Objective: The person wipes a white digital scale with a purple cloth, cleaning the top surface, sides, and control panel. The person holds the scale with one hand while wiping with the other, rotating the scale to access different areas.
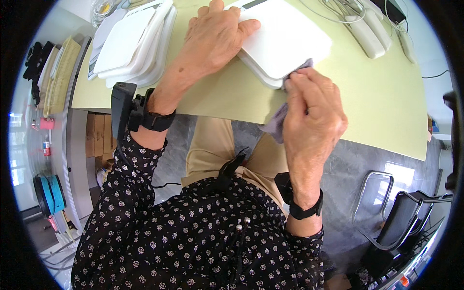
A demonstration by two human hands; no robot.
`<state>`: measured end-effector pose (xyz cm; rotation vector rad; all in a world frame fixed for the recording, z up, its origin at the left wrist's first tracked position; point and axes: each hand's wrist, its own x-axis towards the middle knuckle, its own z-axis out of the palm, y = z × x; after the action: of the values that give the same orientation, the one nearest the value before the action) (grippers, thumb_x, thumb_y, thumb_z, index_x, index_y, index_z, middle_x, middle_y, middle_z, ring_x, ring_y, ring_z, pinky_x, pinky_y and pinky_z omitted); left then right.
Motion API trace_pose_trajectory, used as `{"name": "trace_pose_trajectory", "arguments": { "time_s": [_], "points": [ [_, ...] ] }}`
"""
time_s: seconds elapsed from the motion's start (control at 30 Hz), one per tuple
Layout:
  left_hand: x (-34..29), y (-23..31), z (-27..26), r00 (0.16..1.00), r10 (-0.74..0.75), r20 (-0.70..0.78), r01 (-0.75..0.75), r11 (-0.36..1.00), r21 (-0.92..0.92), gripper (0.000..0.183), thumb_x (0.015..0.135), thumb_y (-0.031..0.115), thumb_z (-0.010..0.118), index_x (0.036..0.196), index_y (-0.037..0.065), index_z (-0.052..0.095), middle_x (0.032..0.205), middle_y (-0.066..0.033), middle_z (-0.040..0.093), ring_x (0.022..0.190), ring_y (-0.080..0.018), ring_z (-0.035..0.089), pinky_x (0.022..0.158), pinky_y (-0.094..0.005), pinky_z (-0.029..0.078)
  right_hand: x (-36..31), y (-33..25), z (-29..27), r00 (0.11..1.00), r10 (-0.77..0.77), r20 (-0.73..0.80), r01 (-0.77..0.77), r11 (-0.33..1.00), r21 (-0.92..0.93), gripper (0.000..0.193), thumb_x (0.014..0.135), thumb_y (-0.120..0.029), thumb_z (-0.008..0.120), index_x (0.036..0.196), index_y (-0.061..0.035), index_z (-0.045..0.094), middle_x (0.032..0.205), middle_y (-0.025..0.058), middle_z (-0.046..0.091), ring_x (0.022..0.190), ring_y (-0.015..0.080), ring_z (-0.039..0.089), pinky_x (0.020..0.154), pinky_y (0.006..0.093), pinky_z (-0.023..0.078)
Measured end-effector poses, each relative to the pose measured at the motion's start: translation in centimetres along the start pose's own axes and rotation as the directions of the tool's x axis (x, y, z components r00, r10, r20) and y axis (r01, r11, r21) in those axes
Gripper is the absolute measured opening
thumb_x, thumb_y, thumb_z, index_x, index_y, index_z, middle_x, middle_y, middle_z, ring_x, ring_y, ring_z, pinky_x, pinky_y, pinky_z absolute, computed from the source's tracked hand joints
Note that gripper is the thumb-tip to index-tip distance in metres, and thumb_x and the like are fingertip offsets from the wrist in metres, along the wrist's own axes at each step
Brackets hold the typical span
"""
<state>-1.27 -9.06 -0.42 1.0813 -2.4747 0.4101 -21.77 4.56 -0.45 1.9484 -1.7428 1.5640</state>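
Observation:
A flat white kitchen scale (285, 36) with rounded corners and a dark display strip lies on the pale yellow-green table (377, 106). At its left edge my left hand (215, 38) grips it, the thumb resting on the white top and the fingers curled at the far left side. My right hand (315, 104) pinches a grey-purple cloth (277, 123) against the scale's near right corner. Part of the cloth hangs below the palm, over the table's near edge. To the left stands a stack of similar white scales (126, 43).
White, elongated devices (365, 36) with cables lie at the far right of the table. A cabinet (77, 159) is on the left, with cardboard boxes (99, 135) under the table. Black chairs with metal frames (398, 220) stand at the lower right.

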Motion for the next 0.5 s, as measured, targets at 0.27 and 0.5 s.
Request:
{"name": "trace_pose_trajectory", "arguments": {
  "time_s": [0.27, 0.5],
  "points": [
    [1.2, 2.2, -1.7, 0.902, -0.382, 0.202, 0.412, 0.901, -0.138, 0.053, 0.106, 0.045, 0.058, 0.126, -0.003, 0.065, 0.119, -0.0235, 0.059, 0.111, -0.042, 0.058, 0.097, -0.0464, 0.046, -2.5, -2.9, -0.9, 0.951, -0.155, 0.269, 0.13, 0.986, 0.107, 0.015, 0.077, 0.005, 0.076, 0.091, -0.0012, 0.074, 0.1, 0.006, 0.074, 0.085, 0.0245, 0.067, 0.071, 0.034, 0.057],
    [0.7, 1.2, -1.5, 0.94, -0.276, 0.198, 0.314, 0.93, -0.191, 0.06, 0.105, 0.05, 0.059, 0.133, -0.004, 0.061, 0.123, -0.0247, 0.057, 0.115, -0.0398, 0.054, 0.104, -0.0433, 0.043, -2.2, -1.8, -3.9, 0.945, 0.225, 0.239, -0.317, 0.811, 0.492, 0.012, 0.086, 0.003, 0.072, 0.095, -0.0025, 0.076, 0.099, 0.0074, 0.075, 0.081, 0.0175, 0.069, 0.069, 0.0313, 0.057]
  ]
}}
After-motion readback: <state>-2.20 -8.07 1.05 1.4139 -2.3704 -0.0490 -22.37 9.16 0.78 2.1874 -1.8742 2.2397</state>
